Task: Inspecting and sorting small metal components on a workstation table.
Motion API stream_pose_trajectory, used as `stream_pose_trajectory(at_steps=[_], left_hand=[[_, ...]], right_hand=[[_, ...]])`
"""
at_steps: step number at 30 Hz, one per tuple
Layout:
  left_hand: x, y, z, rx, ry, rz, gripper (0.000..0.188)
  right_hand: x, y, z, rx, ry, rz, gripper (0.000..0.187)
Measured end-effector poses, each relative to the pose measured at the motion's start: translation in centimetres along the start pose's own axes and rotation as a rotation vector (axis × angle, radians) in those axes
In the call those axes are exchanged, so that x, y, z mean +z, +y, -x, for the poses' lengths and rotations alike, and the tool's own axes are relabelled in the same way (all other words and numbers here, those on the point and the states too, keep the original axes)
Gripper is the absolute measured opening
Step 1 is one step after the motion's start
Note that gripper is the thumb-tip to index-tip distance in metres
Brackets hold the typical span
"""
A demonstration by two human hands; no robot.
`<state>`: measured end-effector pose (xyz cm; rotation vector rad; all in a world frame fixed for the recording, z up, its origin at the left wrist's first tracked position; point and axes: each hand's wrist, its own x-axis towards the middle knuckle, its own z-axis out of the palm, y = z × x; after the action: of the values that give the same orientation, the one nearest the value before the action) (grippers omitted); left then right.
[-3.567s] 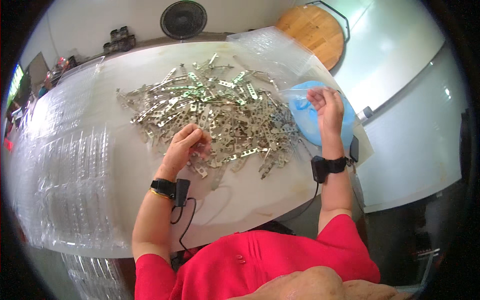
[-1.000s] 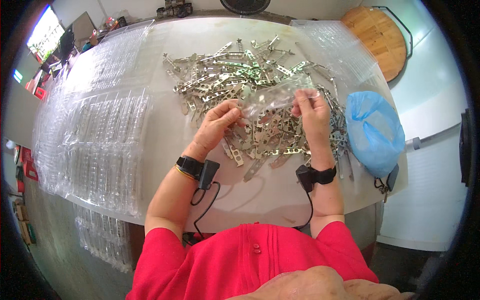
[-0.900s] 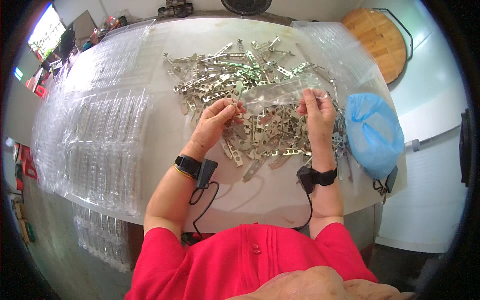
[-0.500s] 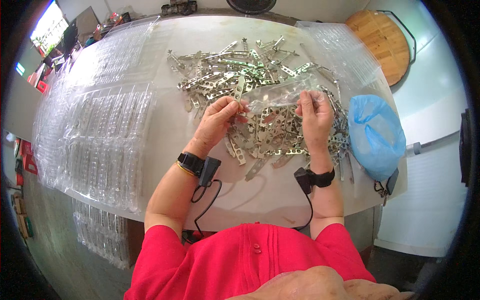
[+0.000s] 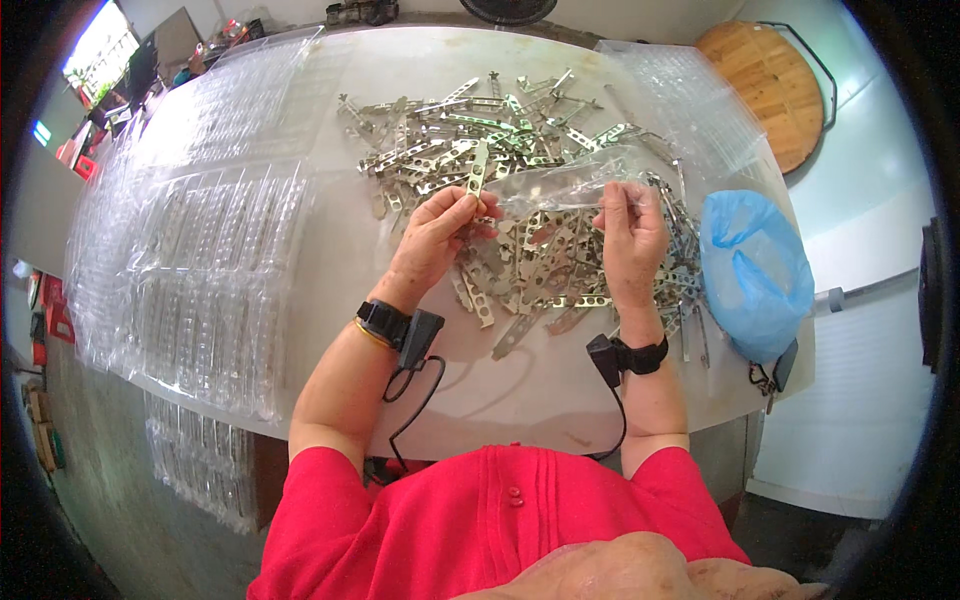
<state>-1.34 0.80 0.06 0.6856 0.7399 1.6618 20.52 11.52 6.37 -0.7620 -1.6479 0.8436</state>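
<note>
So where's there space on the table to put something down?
On the white table, there's a bare patch between the metal pile and the red shirt, beside the right forearm. Another bare strip runs between the clear plastic packs and the pile. The packs crowd the left, the pile the middle, the blue bag the right.

The metal strip (image 5: 479,168) and plastic bag (image 5: 553,187) look glossy.

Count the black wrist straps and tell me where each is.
2. One black strap is just behind the left hand, which pinches a metal strip; the other black strap is just behind the right hand, which holds a clear plastic bag. No others show.
</note>
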Motion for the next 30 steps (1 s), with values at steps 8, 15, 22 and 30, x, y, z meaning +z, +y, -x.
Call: stream_pose_trajectory(at_steps=[8,15,22,30], left_hand=[[0.2,-0.1,-0.1,0.002,-0.015,-0.01,0.018],[0.4,0.1,0.1,0.002,0.016,-0.004,0.015],[0.6,-0.1,0.0,-0.023,0.114,-0.031,0.016],[0.6,-0.5,0.1,0.013,0.065,-0.124,0.018]], right_hand=[[0.4,0.4,0.6,0.043,-0.07,0.042,0.019],[0.4,0.2,0.6,0.116,-0.115,-0.046,0.023],[-0.6,0.1,0.0,0.19,-0.114,-0.07,0.027],[-0.5,0.5,-0.3,0.279,-0.025,-0.193,0.024]])
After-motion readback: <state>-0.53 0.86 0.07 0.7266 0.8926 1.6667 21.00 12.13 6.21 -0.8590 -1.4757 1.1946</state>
